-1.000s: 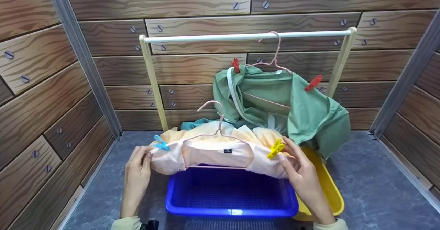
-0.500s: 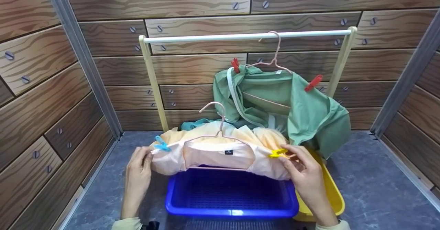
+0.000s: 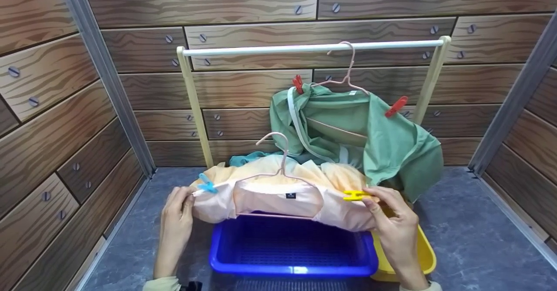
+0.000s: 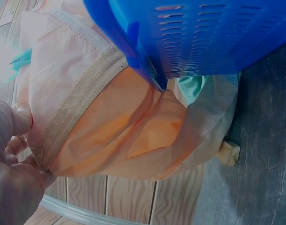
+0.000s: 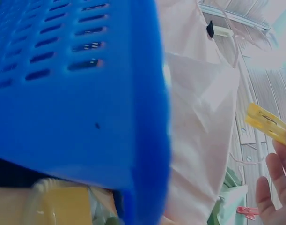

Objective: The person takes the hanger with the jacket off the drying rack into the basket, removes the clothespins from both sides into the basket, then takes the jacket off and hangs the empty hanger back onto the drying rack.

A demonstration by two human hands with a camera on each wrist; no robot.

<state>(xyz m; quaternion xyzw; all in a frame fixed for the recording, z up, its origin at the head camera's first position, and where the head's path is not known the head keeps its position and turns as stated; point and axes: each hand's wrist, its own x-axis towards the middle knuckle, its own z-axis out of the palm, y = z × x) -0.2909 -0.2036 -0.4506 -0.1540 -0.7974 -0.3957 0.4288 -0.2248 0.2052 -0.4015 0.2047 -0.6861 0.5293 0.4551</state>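
Observation:
A pale peach garment [image 3: 265,199] with a dark neck label hangs on a pink hanger [image 3: 283,152], partly over a blue basket [image 3: 293,268]. At its left end my left hand [image 3: 176,215] pinches the fabric; the left wrist view shows the fingers at the end of a tan zipper-like strip [image 4: 84,105]. A light blue clothespin [image 3: 207,184] grips the garment beside that hand. My right hand [image 3: 395,221] pinches a yellow clothespin [image 3: 357,195] at the other shoulder. From the right wrist, this clothespin [image 5: 267,123] appears apart from the fabric.
Behind stands a rack with a white rail [image 3: 261,50]. A green garment [image 3: 391,138] hangs from it on another pink hanger [image 3: 349,67], with red clothespins [image 3: 396,107] on its shoulders. A yellow container [image 3: 424,256] sits right of the basket. Wood-patterned walls surround the grey floor.
The yellow clothespin has turned from upright to sideways in my right hand, which has shifted slightly right. The peach garment's hanger hook has moved slightly right and down. My left hand keeps its pinch.

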